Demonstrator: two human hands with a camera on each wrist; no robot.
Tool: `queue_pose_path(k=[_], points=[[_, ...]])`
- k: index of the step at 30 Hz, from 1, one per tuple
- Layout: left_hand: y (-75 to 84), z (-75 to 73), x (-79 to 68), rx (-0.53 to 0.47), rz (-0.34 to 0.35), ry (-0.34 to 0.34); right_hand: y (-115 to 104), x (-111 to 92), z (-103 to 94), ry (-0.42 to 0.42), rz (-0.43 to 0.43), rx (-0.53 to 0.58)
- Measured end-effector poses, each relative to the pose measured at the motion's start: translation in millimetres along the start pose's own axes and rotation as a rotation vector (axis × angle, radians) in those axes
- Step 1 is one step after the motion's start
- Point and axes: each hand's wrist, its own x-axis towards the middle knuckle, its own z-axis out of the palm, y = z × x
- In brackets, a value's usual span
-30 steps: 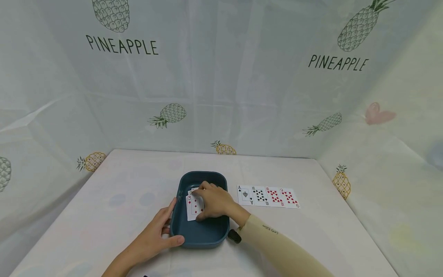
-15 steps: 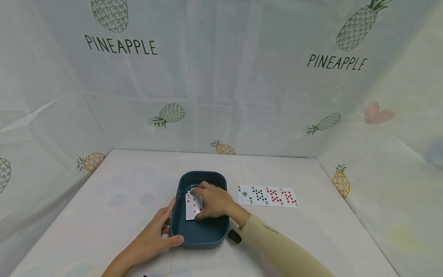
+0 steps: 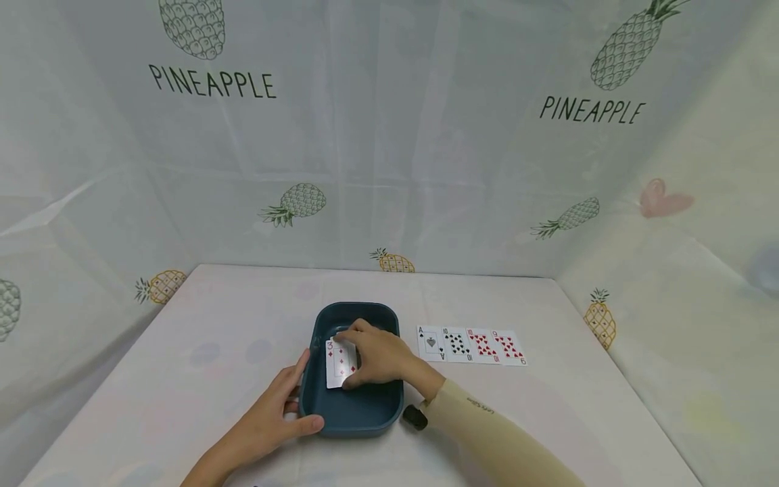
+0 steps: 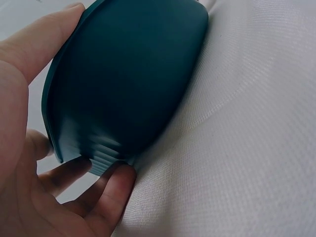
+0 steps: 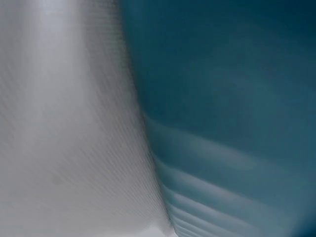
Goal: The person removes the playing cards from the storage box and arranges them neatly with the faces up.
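Observation:
A dark blue oblong tray (image 3: 353,421) stands on the cloth before me, seen from above in the head view. My left hand (image 3: 276,409) holds its left side, thumb on the near rim and fingers against the outer wall; the left wrist view shows the same fingers (image 4: 116,190) low on the wall (image 4: 123,74). Inside the tray, my right hand (image 3: 382,355) pinches a small stack of playing cards (image 3: 338,365) between its thumb and fingers. A three of diamonds lies on top, its right part covered by the hand. The tray's outer wall (image 5: 222,89) fills much of the right wrist view, fingers out of sight.
Several playing cards (image 3: 471,345) lie face up in an overlapping row right of the tray, an ace of spades at the left end. A small black object (image 3: 415,417) sits by the right sleeve. Pineapple-printed cloth (image 3: 426,169) hangs behind the white-covered table (image 3: 243,297).
The three of diamonds has shifted slightly left under my right fingers, and less of the card behind it shows. My left hand and the tray keep their places.

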Motion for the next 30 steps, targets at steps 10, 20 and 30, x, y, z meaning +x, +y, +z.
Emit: queue_pose_path(k=[10, 20, 30], points=[[-1.6, 1.8, 0.7, -0.04, 0.003, -0.014, 10, -10, -21.3, -0.025, -0.114, 0.234], [2.4, 1.6, 0.4, -0.029, -0.014, 0.01, 31, -35, -53.6, 0.025, -0.071, 0.24], [-0.5, 1.9, 1.3, -0.045, -0.033, 0.018, 73, -74, -82.2, 0.071, 0.005, 0.245]])
